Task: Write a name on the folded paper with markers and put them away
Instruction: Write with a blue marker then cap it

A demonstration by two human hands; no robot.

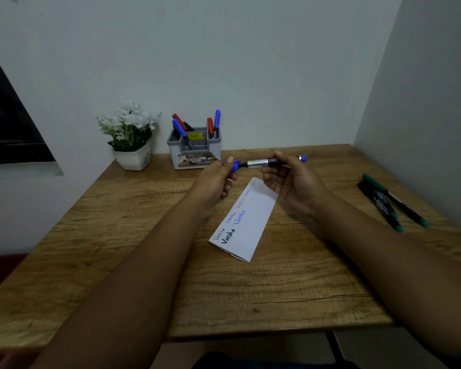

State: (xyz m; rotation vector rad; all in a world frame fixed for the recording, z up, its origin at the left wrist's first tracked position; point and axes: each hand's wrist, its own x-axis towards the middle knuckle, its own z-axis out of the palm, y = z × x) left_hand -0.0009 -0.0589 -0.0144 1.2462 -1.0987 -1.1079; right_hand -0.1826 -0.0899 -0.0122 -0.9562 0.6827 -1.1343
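From the head camera: you hold the blue marker (pixel 270 162) level above the far end of the folded paper (pixel 246 219), its long axis running left to right across you. Your right hand (pixel 294 186) curls round the barrel; your left hand (pixel 218 179) pinches the blue cap (pixel 235 166) at the marker's left end, cap and tip touching or nearly so — which, you cannot tell. The cap lies straight along the barrel's line, so the coming push likely runs rightward. The paper lies flat on the desk (pixel 144 262), names written on it. The pen holder (pixel 194 147) stands beyond the paper, nearer your left hand. Green markers (pixel 391 202) lie right of the paper.
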